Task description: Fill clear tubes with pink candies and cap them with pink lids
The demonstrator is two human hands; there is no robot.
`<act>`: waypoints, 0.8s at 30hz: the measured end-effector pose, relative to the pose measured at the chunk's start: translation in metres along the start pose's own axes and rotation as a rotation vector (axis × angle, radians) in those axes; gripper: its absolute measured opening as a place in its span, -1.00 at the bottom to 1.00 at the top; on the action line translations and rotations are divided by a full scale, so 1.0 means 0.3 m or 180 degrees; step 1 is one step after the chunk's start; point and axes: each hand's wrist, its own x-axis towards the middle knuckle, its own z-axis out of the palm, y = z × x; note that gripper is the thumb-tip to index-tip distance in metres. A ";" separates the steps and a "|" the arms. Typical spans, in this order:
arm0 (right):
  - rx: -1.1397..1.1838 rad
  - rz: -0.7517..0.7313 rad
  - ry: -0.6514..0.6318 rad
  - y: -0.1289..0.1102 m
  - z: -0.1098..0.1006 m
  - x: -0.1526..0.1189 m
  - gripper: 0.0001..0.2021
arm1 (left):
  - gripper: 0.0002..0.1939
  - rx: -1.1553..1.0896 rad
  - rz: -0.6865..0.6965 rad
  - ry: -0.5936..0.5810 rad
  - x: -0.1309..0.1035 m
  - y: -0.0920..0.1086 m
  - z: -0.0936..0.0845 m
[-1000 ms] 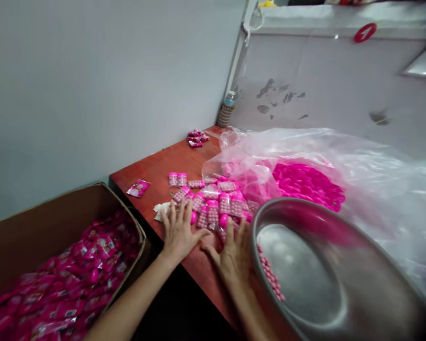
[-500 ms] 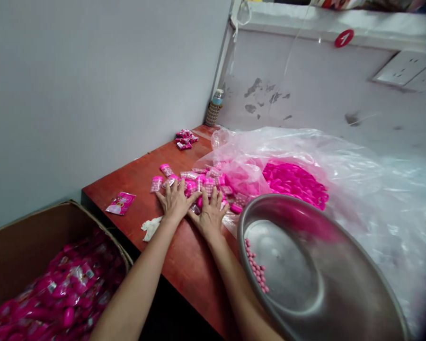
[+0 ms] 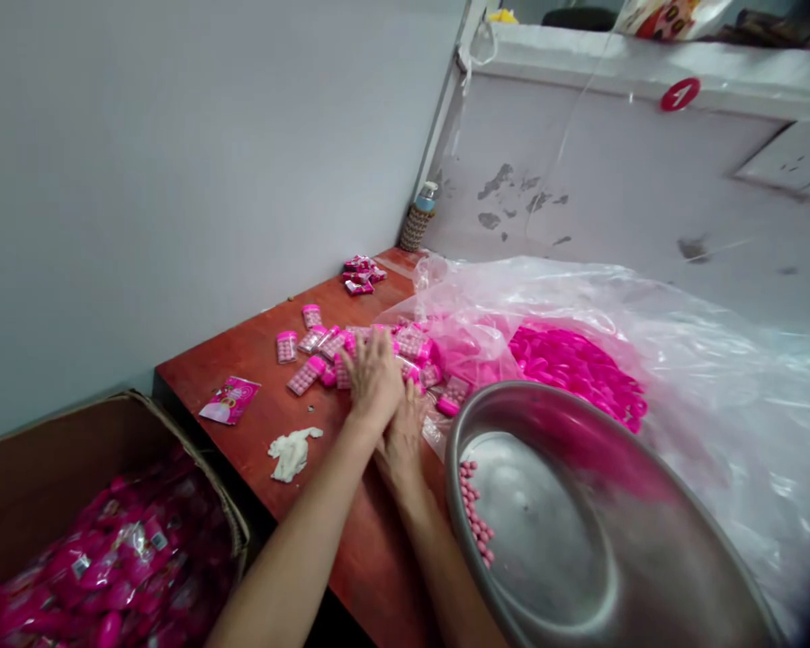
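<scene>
Pink-capped bottles (image 3: pixel 333 346), clear and filled with pink balls, lie loosely heaped on the red-brown counter (image 3: pixel 256 346), some standing apart on the heap's left side. Behind the counter rises a plain grey wall (image 3: pixel 175 180). A sheer plastic bag (image 3: pixel 729 396) sprawls over the counter's right side, bright pink pieces (image 3: pixel 577 369) piled among its folds. At the lower left, beside the counter, an open cardboard box (image 3: pixel 47 450) holds many shiny pink packets (image 3: pixel 128 558). A metal basin (image 3: pixel 546 531) fills the lower right, its rim near the heap. The left hand (image 3: pixel 376 382) reaches over the bottles, its fingers outstretched and parted; it crosses in front of the right hand (image 3: pixel 403 436), whose fingers are partly hidden, so I cannot tell whether they grip anything. In the far corner stands a flask (image 3: pixel 417 225) in a woven sleeve. Small packets are piled near the wall; one flat sachet (image 3: pixel 230 400) lies by the counter's left edge, near a crumpled white scrap (image 3: pixel 292 453). Smallest are the loose pink balls (image 3: pixel 472 513) along the basin's left side.
</scene>
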 end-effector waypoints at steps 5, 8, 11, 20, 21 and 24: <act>-0.0087 0.0002 -0.0380 -0.022 -0.174 -0.238 -0.34 | -0.68 -0.0134 0.1195 -0.0769 -0.031 0.131 0.112; 0.0171 -0.0550 -0.1004 -0.087 -0.382 -0.353 -0.50 | -0.68 -0.0111 0.1445 -0.0941 -0.047 0.134 0.168; 0.0247 -0.1287 -0.0615 -0.138 -0.603 -0.407 -0.72 | -0.68 -0.0056 0.1337 -0.0833 -0.052 0.110 0.184; -0.0974 -0.0648 -0.0116 -0.045 -0.844 -0.515 -0.61 | -0.59 -0.0747 0.0700 -0.0506 -0.204 0.177 0.007; -0.0886 -0.0614 0.0008 -0.034 -0.860 -0.537 -0.62 | -0.55 -0.0876 0.0617 -0.0540 -0.245 0.187 -0.020; -0.0763 -0.0277 0.0561 0.043 -0.943 -0.630 -0.64 | -0.50 -0.1962 -0.0305 -0.1410 -0.356 0.199 -0.076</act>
